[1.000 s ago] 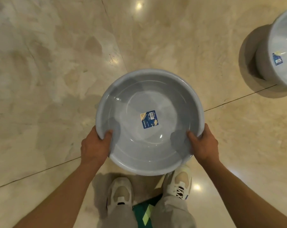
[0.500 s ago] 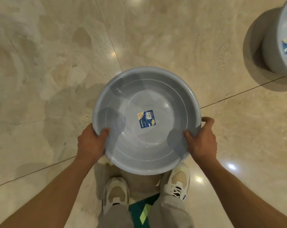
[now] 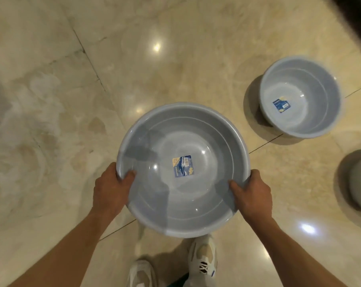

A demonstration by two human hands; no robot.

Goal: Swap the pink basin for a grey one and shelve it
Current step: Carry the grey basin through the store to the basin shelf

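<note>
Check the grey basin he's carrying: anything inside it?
Inside the held grey basin only a blue label stuck near the bottom, plus both thumbs hooked over the rim: left hand, right hand. The fingers underneath and the floor below are hidden.

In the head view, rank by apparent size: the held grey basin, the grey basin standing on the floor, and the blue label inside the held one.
1. Held grey basin, though nearness to the camera inflates it.
2. Floor basin.
3. Blue label.

— What are you holding?
— Your left hand (image 3: pixel 110 191) and right hand (image 3: pixel 253 195) grip the grey basin's (image 3: pixel 183 214) rim, thumbs inside.
— Anything nearby?
— Another grey basin (image 3: pixel 312 119) stands on the marble floor (image 3: pixel 51 100).
</note>
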